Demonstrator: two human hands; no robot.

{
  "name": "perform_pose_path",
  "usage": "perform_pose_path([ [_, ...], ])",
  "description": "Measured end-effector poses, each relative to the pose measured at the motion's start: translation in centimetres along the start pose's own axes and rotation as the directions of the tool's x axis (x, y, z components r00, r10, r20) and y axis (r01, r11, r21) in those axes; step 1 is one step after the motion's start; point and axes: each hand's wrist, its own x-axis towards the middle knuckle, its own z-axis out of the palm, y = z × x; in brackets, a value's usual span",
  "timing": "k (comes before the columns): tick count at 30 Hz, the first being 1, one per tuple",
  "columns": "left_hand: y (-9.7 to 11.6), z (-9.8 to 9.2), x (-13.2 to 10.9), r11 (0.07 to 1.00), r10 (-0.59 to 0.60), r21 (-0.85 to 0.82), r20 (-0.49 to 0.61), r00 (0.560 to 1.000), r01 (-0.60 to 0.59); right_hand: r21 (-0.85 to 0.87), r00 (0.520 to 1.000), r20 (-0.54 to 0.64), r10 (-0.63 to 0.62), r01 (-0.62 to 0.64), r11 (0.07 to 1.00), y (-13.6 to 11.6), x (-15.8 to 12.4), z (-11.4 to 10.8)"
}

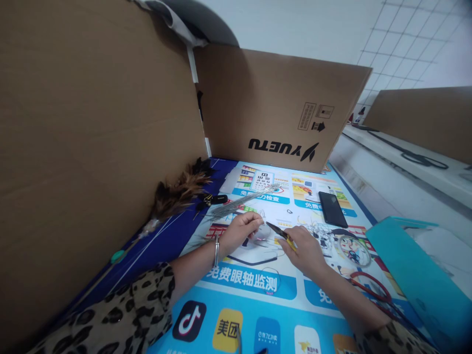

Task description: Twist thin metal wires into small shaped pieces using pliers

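Note:
My left hand point(244, 230), with a silver bangle point(216, 250) at its wrist, is closed in a pinch. At its fingertips shows a thin wire point(263, 235), its shape hard to make out. Just to the right, my right hand point(305, 250) grips a pair of pliers point(276, 229) with yellow handles. The dark jaws point left toward the pinching fingers, a small gap apart from them. Behind the left hand lies a bundle of straight silvery wires point(243, 202). Tangled dark wire pieces point(320, 237) lie beyond the right hand, beside a round clear dish point(354, 250).
A black phone point(333, 209) lies at the back right. Red-handled scissors point(373, 286) and an open teal box point(409, 265) are at the right. Brown feathers point(179, 189) lie along the left cardboard wall point(92, 123). Another cardboard panel point(273, 103) stands behind.

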Motion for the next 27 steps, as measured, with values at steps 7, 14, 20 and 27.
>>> perform_pose_path([
  [7, 0.38, 0.35, -0.15, 0.996, -0.014, -0.088, 0.108, 0.994, 0.024, -0.024, 1.0, -0.008, -0.011, 0.011, 1.0, -0.02, 0.0, 0.11],
  [14, 0.26, 0.68, -0.33, 0.944, -0.083, -0.3, 0.178, 0.98, 0.134, -0.013, 1.0, 0.0, 0.009, -0.009, 1.0, -0.01, 0.02, 0.26],
  [20, -0.18, 0.59, -0.16, 0.924, -0.112, -0.344, 0.168, 0.979, 0.165, 0.057, 0.996, 0.026, 0.088, -0.089, 0.994, 0.19, 0.11, 0.11],
  [27, 0.08, 0.62, -0.18, 0.953, -0.105, -0.266, 0.157, 0.982, 0.144, 0.225, 0.98, 0.048, 0.193, -0.199, 0.954, 0.51, 0.38, 0.45],
])
